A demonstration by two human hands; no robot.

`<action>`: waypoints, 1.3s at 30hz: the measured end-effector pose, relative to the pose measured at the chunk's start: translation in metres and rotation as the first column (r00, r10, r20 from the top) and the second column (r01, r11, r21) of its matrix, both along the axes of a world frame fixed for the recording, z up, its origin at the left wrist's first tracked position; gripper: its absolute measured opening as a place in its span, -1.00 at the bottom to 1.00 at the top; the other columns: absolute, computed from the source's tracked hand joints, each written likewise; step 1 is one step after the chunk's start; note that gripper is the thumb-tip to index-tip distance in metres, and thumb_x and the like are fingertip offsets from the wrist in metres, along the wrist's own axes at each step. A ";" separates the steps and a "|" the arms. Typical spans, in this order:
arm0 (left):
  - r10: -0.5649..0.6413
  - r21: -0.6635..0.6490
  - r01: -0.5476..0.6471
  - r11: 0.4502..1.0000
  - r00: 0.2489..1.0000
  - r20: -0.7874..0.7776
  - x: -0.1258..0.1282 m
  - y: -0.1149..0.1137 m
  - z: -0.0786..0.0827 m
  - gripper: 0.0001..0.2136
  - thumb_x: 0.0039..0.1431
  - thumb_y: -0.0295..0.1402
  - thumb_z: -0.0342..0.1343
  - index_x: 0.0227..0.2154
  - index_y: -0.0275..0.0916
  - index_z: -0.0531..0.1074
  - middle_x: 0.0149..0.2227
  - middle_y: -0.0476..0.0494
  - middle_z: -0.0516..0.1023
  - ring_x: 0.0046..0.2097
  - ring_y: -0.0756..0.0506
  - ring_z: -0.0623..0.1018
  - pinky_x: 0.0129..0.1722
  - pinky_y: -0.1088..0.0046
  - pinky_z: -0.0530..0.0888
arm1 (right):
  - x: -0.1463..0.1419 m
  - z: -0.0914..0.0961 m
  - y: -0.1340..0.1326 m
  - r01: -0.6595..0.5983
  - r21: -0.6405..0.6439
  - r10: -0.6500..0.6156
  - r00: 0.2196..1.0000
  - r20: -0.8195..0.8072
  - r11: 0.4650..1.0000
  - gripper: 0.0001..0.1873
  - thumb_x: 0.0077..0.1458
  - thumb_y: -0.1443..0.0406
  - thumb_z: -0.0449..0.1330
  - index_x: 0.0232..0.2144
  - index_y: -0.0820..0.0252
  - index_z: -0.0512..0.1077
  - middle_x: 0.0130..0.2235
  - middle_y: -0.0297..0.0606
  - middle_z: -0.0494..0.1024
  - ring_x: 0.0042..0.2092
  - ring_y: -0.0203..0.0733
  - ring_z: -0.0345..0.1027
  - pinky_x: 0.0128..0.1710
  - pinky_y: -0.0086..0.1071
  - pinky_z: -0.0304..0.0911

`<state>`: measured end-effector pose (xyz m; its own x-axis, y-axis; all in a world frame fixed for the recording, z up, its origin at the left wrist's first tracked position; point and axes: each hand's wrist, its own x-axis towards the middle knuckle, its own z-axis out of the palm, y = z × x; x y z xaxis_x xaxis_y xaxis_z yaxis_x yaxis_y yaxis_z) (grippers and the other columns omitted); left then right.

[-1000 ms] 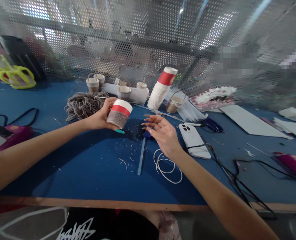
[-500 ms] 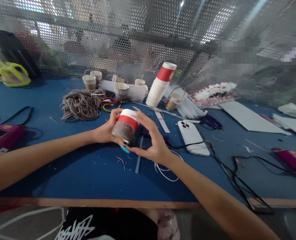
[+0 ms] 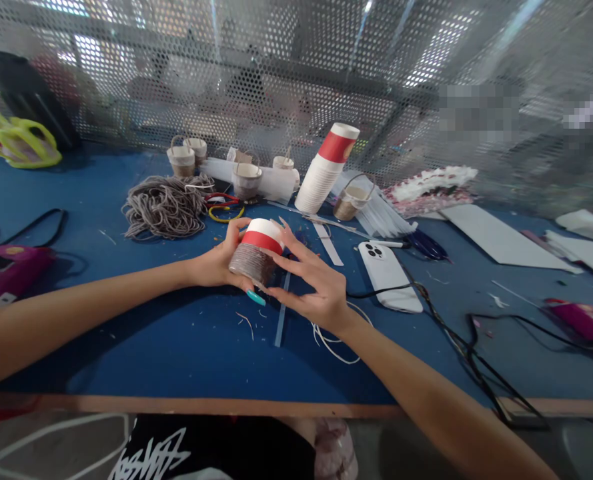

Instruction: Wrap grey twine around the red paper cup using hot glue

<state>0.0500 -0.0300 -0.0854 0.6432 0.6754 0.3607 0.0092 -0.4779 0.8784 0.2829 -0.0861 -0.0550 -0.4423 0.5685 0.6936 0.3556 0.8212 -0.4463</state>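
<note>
A paper cup [image 3: 262,241], white and red at the top with grey-brown cord wound round its lower part, is held tilted above the blue table. My left hand [image 3: 217,263] grips it from the left, its thumb with a long turquoise nail beneath the cup. On the right side, the fingers and thumb of my right hand [image 3: 320,283] rest against the cord and the cup wall. A clear stick [image 3: 281,320] lies on the table below my right hand. Behind the cup is a heap of grey cord [image 3: 163,208], with red-and-yellow-handled pliers [image 3: 226,207] beside it.
A leaning stack of paper cups [image 3: 321,180] stands at the back among several small cord-wrapped baskets [image 3: 247,180]. To the right lie a white phone [image 3: 390,277] and black cables [image 3: 446,327]. Purple glue guns [image 3: 19,270] lie at left and right [image 3: 583,319].
My right hand has closed in from a wider spread, its fingers now lying lower across the cord winding. The cup has shifted slightly to the right in view.
</note>
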 end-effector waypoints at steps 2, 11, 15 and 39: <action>-0.002 -0.010 0.002 1.000 1.000 0.008 0.000 -0.001 0.001 0.01 -0.13 0.02 0.44 0.21 -0.06 -0.17 0.19 -0.42 0.30 0.17 -0.38 0.49 0.09 0.02 0.53 | 0.000 -0.001 -0.001 0.006 0.027 -0.005 0.999 -0.044 1.000 -0.49 0.02 0.26 0.45 0.04 -0.03 0.48 0.28 -0.21 0.43 0.29 0.13 0.34 0.25 0.21 0.34; 0.003 -0.018 -0.003 1.000 1.000 -0.008 0.000 0.000 0.000 -0.03 -0.13 -0.07 0.46 0.17 -0.05 -0.13 0.17 -0.38 0.30 0.17 -0.37 0.49 0.09 -0.02 0.53 | -0.002 0.000 0.000 -0.064 0.034 0.067 0.992 -0.111 0.997 -0.48 0.02 0.29 0.44 0.03 -0.09 0.41 0.35 -0.27 0.33 0.38 0.12 0.17 0.30 0.22 0.27; 0.025 -0.011 -0.025 1.000 1.000 -0.010 0.001 -0.001 0.003 -0.05 -0.13 -0.07 0.46 0.16 -0.05 -0.12 0.20 -0.39 0.26 0.22 -0.40 0.44 0.11 -0.01 0.52 | -0.001 0.003 0.000 0.003 -0.009 -0.003 1.000 -0.003 1.000 -0.56 0.06 0.22 0.41 0.01 -0.09 0.48 0.33 -0.25 0.35 0.37 0.18 0.19 0.28 0.29 0.26; 0.506 0.253 -0.463 0.849 0.851 -0.143 -0.007 0.028 -0.009 0.09 -0.27 0.05 0.46 0.26 -0.24 0.00 0.22 -0.44 0.17 0.32 -0.49 0.19 0.34 -0.24 0.13 | -0.001 0.004 0.002 0.250 0.304 -0.233 0.968 -0.093 0.919 -0.78 0.03 0.38 0.35 -0.32 0.01 0.40 0.02 -0.11 0.52 0.18 0.19 0.43 0.10 0.22 0.44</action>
<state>0.0428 -0.0019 -0.0947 0.3242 0.8455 0.4243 0.4481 -0.5322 0.7183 0.2817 -0.0840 -0.0509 -0.2756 0.4052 0.8717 0.5433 0.8137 -0.2065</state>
